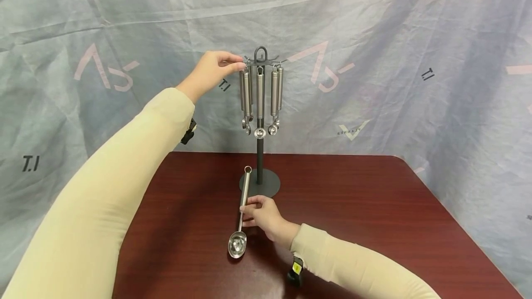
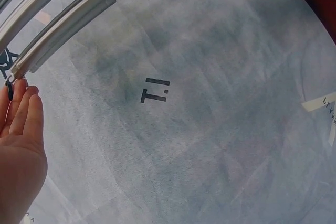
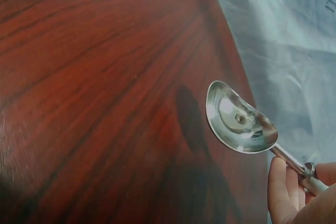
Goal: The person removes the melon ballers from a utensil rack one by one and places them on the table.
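Note:
My left hand point(image 1: 212, 70) is raised to the top of a dark utensil rack point(image 1: 260, 151). Its thumb and fingertips pinch one of the rack's hooks on the left side, and the left wrist view shows the hand point(image 2: 23, 145) at the dark hook tip. Several steel utensils point(image 1: 260, 96) with small round heads hang from the hooks by end rings. Lower down, my right hand point(image 1: 268, 218) grips a steel scoop point(image 1: 237, 244) by its handle. The bowl points toward me with its hollow up, and the ringed end leans toward the rack. In the right wrist view the scoop point(image 3: 241, 124) is tilted above the table.
The rack's round base point(image 1: 270, 186) stands on a reddish-brown wooden table point(image 1: 353, 206), toward the far edge. Behind it hangs a grey cloth backdrop point(image 1: 395, 105) with printed marks. Both forearms wear cream sleeves point(image 1: 95, 188), with dark wrist devices point(image 1: 296, 269).

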Demonstrator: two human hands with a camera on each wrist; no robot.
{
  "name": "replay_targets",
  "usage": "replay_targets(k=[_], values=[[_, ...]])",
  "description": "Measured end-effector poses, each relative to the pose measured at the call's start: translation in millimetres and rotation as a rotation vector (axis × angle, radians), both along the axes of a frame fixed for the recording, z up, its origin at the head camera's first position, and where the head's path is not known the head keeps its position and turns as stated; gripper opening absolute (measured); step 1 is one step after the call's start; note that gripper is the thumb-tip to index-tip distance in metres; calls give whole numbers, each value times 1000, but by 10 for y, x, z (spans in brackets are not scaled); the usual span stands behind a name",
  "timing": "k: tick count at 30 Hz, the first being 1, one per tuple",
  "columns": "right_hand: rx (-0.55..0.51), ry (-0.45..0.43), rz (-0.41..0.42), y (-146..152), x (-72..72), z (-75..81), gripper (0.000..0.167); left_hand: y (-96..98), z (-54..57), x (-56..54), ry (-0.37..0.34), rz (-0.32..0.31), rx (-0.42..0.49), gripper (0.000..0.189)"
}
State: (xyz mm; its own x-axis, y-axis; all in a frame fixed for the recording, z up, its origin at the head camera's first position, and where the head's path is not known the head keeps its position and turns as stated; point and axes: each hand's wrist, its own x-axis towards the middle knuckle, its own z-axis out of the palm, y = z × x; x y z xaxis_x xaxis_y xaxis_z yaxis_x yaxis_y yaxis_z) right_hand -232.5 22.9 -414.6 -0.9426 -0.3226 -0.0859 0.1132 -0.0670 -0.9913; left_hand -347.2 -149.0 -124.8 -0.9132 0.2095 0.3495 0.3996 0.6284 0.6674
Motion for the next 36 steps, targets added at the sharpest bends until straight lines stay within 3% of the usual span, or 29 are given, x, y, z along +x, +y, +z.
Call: replay_targets(k=[12, 23, 36], values=[[14, -114, -48, -102, 40, -146, 25, 45, -11, -11, -7, -6, 21, 51], [73, -195, 12, -141, 42, -263, 18, 92, -7, -20, -6, -10, 22, 50], [118, -234, -10, -123, 23, -261, 27, 186, -22, -20, 1, -49, 59, 50]])
